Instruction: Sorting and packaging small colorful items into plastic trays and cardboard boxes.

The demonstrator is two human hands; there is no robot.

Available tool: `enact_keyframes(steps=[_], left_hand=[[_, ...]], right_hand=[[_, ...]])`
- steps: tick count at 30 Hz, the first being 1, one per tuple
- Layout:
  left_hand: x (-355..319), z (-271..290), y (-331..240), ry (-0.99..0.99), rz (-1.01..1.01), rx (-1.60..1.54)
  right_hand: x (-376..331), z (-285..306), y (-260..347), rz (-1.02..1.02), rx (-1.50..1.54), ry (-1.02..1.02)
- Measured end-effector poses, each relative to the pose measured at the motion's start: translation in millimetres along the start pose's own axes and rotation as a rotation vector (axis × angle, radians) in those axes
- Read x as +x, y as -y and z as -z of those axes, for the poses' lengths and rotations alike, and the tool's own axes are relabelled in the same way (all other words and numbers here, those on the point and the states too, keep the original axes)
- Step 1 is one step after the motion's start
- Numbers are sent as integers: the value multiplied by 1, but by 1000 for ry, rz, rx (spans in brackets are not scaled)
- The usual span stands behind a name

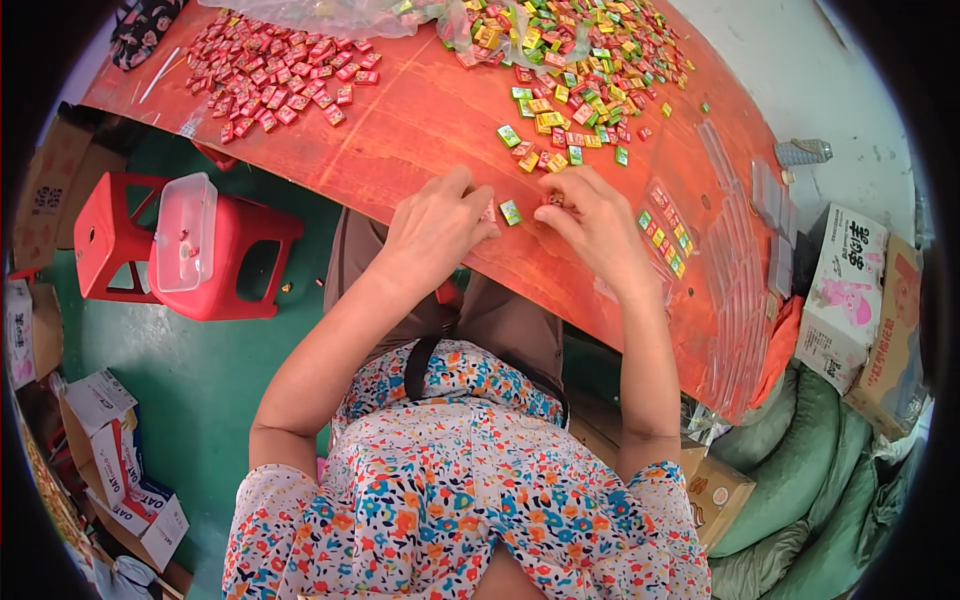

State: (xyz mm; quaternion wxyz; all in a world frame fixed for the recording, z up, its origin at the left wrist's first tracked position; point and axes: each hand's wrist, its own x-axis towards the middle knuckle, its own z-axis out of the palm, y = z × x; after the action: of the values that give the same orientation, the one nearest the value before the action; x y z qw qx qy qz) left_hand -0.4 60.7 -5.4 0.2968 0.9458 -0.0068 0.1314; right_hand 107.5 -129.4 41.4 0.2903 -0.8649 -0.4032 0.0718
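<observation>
My left hand [437, 222] is closed at the table's near edge, with a small pinkish-red box [489, 211] showing at its fingertips. Opposite it, my right hand [592, 222] pinches a small reddish box [556, 200], mostly covered by the fingers. Between the two hands a small green-and-white box [511, 212] lies on the red table [400, 130]. Beyond them spreads a heap of small red, yellow and green boxes [600, 95]. To the right of my right hand is a clear plastic tray [662, 205] holding rows of these coloured boxes.
A pile of red boxes [285, 80] lies far left, near clear plastic bags [330, 15]. Stacked clear trays [735, 300] line the table's right side. Red stools [225, 260], one bearing a clear container [187, 225], stand left. Cartons [845, 290] and green sacks [790, 470] sit right.
</observation>
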Motion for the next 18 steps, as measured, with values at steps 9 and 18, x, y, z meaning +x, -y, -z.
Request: enact_keyframes(steps=[9,18], left_hand=[[-4,-11,-4,-59,-86,6],[-16,-1,0,-125,0,4]], right_hand=[[-13,3,-16,53,-45,-10],[16,-34,14,365,71,-22]])
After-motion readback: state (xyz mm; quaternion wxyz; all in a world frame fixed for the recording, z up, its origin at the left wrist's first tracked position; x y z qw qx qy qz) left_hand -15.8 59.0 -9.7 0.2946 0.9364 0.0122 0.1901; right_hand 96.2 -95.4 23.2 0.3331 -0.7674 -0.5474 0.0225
